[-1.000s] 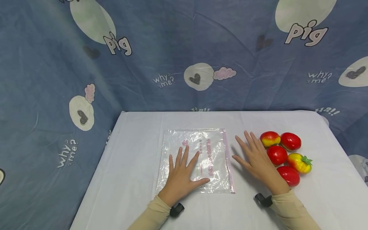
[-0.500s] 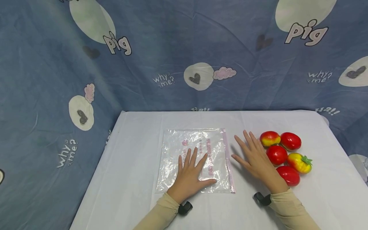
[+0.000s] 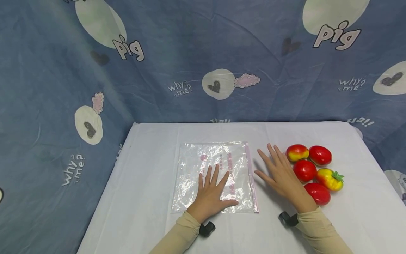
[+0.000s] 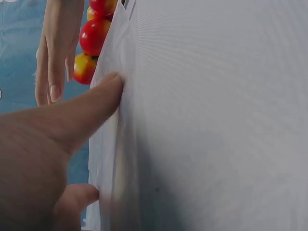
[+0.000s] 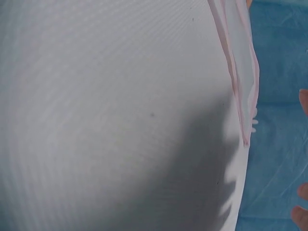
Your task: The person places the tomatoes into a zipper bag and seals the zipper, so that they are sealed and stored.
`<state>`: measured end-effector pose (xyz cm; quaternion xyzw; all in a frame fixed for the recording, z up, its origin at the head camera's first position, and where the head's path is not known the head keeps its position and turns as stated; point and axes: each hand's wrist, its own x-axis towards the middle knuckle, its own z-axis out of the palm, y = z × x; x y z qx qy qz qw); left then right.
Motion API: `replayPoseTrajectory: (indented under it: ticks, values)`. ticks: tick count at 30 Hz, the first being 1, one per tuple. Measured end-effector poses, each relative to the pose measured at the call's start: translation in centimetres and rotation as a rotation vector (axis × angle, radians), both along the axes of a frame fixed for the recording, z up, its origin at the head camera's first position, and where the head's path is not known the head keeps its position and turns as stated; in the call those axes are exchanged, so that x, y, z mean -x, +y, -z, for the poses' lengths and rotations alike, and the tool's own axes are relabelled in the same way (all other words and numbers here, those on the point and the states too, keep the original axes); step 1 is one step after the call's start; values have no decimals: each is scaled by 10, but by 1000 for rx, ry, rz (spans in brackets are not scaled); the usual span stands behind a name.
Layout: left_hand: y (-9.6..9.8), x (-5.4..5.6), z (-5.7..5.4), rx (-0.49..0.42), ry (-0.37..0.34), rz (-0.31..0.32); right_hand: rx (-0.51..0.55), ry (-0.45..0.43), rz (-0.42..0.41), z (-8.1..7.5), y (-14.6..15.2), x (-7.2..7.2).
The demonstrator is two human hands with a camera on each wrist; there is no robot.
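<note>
A clear plastic zip bag (image 3: 190, 180) with pink print and a pink strip along its right edge lies flat on the white tabletop. My left hand (image 3: 209, 195) rests on its lower middle, fingers spread. In the left wrist view the left thumb (image 4: 96, 98) touches the bag's plastic (image 4: 126, 43). Between the bag's pink edge and the fruit, my right hand (image 3: 280, 176) hovers with fingers spread and casts a shadow on the cloth. It holds nothing. The right wrist view shows the bag's pink strip (image 5: 255, 77) slightly gaping, and only bits of fingertips (image 5: 302, 192).
Several glossy fruits sit close to the right hand: a red-and-yellow one (image 3: 297, 152), red ones such as the round red fruit (image 3: 305, 171), and a yellow one with green leaves (image 3: 330, 179). A blue printed curtain (image 3: 177, 46) hangs behind the table (image 3: 142, 169).
My left hand has slid to the right and slightly toward me across the bag. The bag and fruits have stayed in place, and the right hand has barely shifted.
</note>
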<state>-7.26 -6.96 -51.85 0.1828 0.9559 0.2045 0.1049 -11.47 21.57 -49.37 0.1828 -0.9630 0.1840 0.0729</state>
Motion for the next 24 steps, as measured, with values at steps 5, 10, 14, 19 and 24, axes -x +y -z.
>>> replayPoseTrajectory:
  ticks: [5, 10, 14, 19, 24]
  values:
    - [-1, -1, -1, 0, -19, 10, -6, -10, 0, 0, 0, 0]
    - [-2, -1, -1, -24, -31, 22, -7, -24, 1, 0, 0, 0]
    - [-3, -1, -1, -38, -26, 30, -8, -23, 2, 0, 0, 0]
    - [-4, 0, 0, -42, -19, 35, -9, -21, 1, 1, 1, 0]
    - [-4, 0, -1, -61, -19, 28, -3, -27, -2, 2, 1, 0]
